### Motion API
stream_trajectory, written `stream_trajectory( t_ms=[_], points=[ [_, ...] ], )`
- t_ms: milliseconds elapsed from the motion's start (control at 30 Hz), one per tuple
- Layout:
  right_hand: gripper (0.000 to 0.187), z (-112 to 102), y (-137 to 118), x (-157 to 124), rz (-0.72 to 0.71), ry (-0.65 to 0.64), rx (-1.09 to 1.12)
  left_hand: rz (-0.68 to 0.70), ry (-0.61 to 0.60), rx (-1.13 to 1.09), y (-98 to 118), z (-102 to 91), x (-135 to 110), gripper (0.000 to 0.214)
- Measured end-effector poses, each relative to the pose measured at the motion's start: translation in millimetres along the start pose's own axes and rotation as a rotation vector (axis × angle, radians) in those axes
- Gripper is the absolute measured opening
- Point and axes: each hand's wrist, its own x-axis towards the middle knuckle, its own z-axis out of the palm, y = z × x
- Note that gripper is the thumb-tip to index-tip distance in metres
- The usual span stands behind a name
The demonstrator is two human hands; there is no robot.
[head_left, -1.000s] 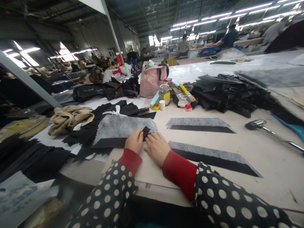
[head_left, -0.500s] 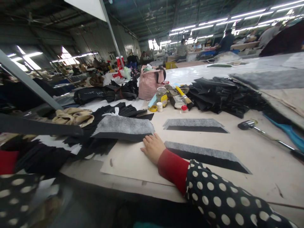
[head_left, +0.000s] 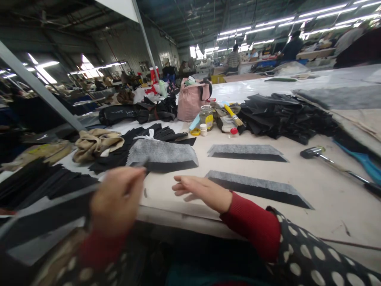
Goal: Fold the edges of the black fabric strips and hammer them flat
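My left hand (head_left: 116,198) is blurred by motion above the table's front edge, its fingers curled together. A small dark shape shows at its fingertips; what it is I cannot make out. My right hand (head_left: 205,191) hovers palm down with fingers stretched out, holding nothing. Just beyond both hands lies a black fabric piece with grey fuzzy backing (head_left: 163,153). Right of it are two similar slanted pieces, one farther back (head_left: 248,152) and one nearer (head_left: 262,188), partly behind my right hand. Another black piece with grey edges (head_left: 44,222) is at the lower left, beside my left wrist.
A hammer (head_left: 311,152) lies at the right. Behind stand a glass jar (head_left: 206,117), a yellow-handled brush (head_left: 233,115) and a pink bag (head_left: 192,101). Black pieces are heaped at the back right (head_left: 285,115) and left (head_left: 53,180). Beige cloth (head_left: 98,143) lies left.
My left hand has come into view from the lower left. My right hand has lifted off the backed fabric piece and drawn back right. The dark strip at the left edge is gone from there.
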Motion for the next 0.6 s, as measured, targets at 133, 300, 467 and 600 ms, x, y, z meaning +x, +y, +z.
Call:
stream_trajectory(
  t_ms=[133,300,467,600],
  points=[
    [0.046,-13.6,17.9,-38.6,0.189,0.039,0.33,0.209,-0.293,-0.246,73.9,56.0,-41.1,0.023],
    [0.03,-34.8,45.2,-83.7,0.28,0.201,-0.022,0.121,-0.594,-0.564,106.4,68.9,-36.4,0.025],
    [0.027,-50.8,32.8,-135.2,0.126,0.35,-0.42,-0.014,-0.941,-0.567,90.5,68.6,-5.2,0.039],
    [0.035,-73.1,32.7,-169.8,0.178,0.64,-0.518,-0.057,-1.331,-0.663,75.3,75.1,8.0,0.014]
  ],
)
